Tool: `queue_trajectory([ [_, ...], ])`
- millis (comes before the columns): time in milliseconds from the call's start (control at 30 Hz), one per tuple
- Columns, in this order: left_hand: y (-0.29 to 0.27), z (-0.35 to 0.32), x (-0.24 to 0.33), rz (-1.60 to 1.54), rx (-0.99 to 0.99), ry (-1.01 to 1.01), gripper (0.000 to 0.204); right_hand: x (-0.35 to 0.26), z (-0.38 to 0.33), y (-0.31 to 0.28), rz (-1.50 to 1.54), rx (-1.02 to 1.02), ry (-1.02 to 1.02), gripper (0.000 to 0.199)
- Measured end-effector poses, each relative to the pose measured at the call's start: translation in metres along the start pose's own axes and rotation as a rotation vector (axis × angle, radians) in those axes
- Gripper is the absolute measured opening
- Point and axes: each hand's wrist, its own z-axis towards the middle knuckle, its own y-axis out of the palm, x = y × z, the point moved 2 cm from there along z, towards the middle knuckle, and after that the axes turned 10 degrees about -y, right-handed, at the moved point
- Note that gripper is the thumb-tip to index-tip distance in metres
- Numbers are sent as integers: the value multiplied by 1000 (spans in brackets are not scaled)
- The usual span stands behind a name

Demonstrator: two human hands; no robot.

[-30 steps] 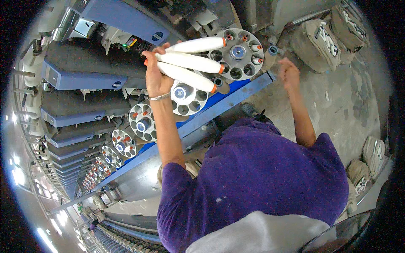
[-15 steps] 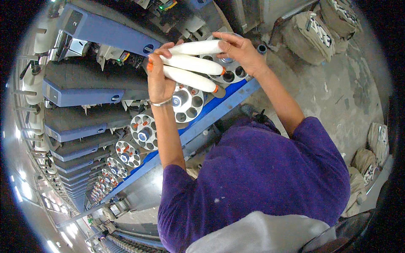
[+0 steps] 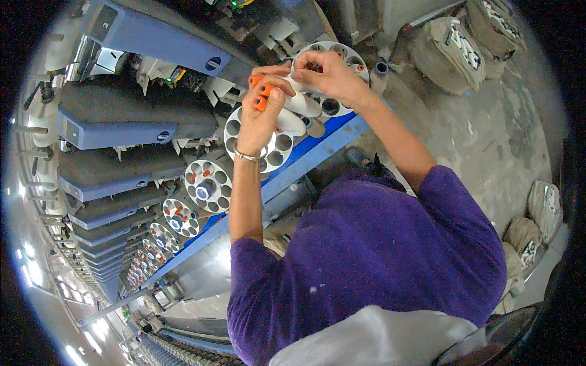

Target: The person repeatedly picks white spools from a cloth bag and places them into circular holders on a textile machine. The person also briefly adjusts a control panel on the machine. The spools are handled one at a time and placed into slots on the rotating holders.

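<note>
Three yarn bobbins [image 3: 292,124] wound with white yarn are bunched in my left hand [image 3: 259,125]. Their orange tube ends stick out toward me between the closed fingers, and the white bodies point away to the right. My right hand [image 3: 339,79] is at the upper bobbin, thumb and fingertips pinched together. What sits in that pinch is too small to make out. Under my hands is a white round magazine [image 3: 234,129] with a ring of holes. Behind my right hand lies another round magazine [image 3: 360,61], holding a few orange-tipped tubes.
A long row of blue and grey winding units [image 3: 116,131] runs along the left, each with a round magazine [image 3: 207,168] in front. A blue rail [image 3: 305,160] edges the machine. Cloth sacks [image 3: 445,55] of bobbins stand on the concrete floor at right.
My left hand has turned, so the bobbins' orange ends now face me and their bodies tip away. My right fingers have curled into a pinch near the upper bobbin.
</note>
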Motion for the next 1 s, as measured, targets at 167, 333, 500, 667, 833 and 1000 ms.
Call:
queue_trajectory([
  [167, -10, -7, -25, -354, 8, -123, 42, 36, -41, -35, 530, 70, 47, 12],
  [333, -40, -19, -43, -710, 22, -206, 43, 137, -145, -180, 1326, 474, 381, 8],
  [500, -40, -10, -47, -856, -44, -230, 44, 153, -164, -211, 263, 823, 198, 20],
  [667, -18, 22, -49, -978, -68, -310, 46, 68, -98, -49, 204, -176, 54, 64],
  [833, -21, 41, -53, -1040, -117, -273, 45, 48, -148, -81, 515, -106, 464, 29],
  [1000, 45, 58, -89, 63, -357, 22, 24, 77, -191, -101, 262, 129, 590, 25],
])
